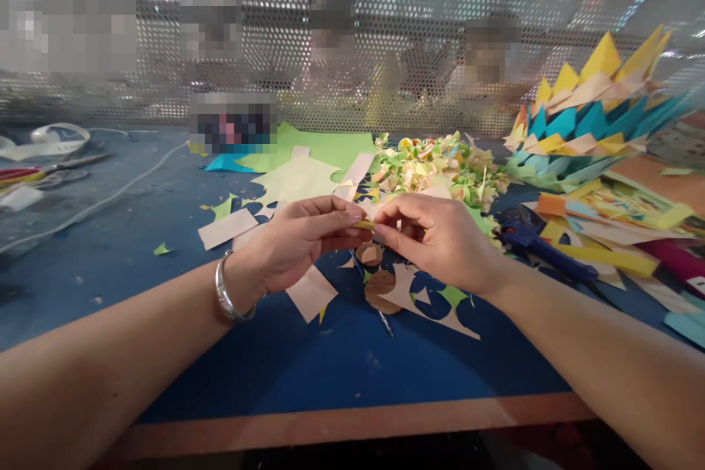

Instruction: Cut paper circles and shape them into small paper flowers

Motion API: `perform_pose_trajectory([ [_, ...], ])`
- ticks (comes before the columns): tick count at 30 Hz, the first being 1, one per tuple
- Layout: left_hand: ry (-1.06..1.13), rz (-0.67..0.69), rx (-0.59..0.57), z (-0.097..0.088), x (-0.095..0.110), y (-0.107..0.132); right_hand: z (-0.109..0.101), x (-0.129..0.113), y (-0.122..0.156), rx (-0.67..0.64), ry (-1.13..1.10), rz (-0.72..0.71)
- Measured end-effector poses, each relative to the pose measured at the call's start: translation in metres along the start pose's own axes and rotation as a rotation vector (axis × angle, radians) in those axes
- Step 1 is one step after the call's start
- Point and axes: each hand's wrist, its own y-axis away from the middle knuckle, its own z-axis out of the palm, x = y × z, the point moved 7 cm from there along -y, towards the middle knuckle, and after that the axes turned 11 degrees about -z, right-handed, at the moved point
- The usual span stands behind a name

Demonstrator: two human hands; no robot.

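Both my hands meet above the middle of the blue table. Between thumb and fingers, my left hand (308, 239) pinches a small yellow paper piece (364, 225), and my right hand (435, 235) grips its other end. How the piece is folded is too small to tell. Under my hands lie two round brown discs, the larger disc (381, 291) near a pen (387, 323). A pale pink offcut with round holes (440, 312) partly covers that disc. Left of it rests a pink paper rectangle (312, 294).
Behind my hands are green paper sheets (330, 143) and a heap of small curled paper pieces (435, 169). A blue glue gun (545, 250) and paper strips lie right, below a layered pointed-paper stack (589, 125). Scissors (71, 164) and a white cord (110, 198) are left.
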Motion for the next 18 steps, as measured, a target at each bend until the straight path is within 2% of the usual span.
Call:
perform_pose_trajectory([
  [5,-0.048,0.033,0.013,-0.004,0.003,-0.001,-0.001,-0.001,0.001,0.002,0.022,-0.028],
  [11,-0.138,0.091,-0.003,-0.006,0.01,-0.001,-0.001,0.004,0.003,0.005,-0.048,0.054],
  [18,-0.239,0.153,-0.036,0.0,0.017,0.003,-0.002,0.006,0.002,0.025,-0.089,0.101],
])
